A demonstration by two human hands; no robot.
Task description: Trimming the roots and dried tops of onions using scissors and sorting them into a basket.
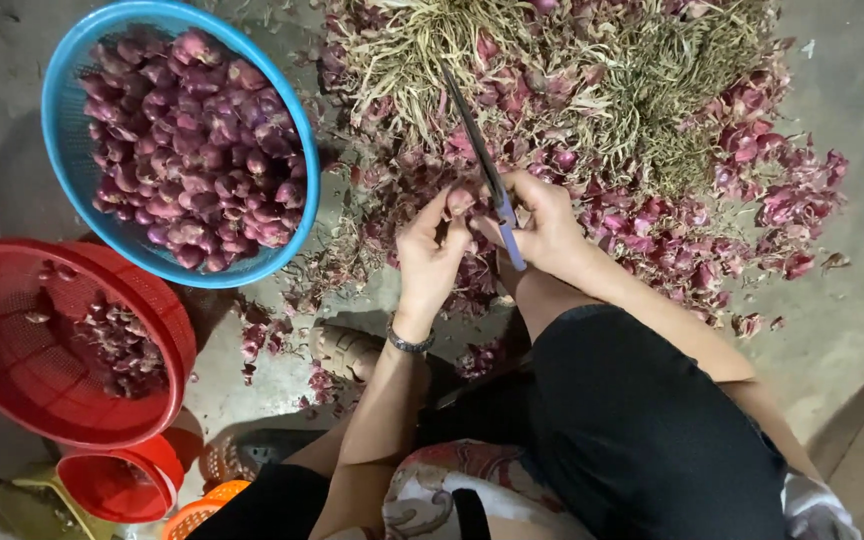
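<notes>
- We hold one shallot pinched in the fingertips of our left hand, fingers together on the bulb; it sits at frame centre, just above the heap's near edge.
- Our right hand is wrapped closed around the blue handles of the scissors; whether the blades are parted we cannot tell.
- Key relation: the shallot lies just left of the scissors, touching or nearly touching them near the handle end. The two hands almost meet, so neither is clearly nearer.
- Long axis of the scissors: from the handles at lower right, the dark blades run up and to the left, tip resting over the dry stalks.
- The pile of untrimmed shallots, with straw-coloured tops and loose purple skins, spreads across the floor directly ahead of both hands.
- Containers, all to our left: a blue round basket heaped with purple bulbs at upper left; a red round basket below it holding a thin scatter of bulbs; a smaller red tub and an orange basket at the lower edge.
- No packages, labels or signs are visible.
- A dark bracelet circles the left wrist.
</notes>
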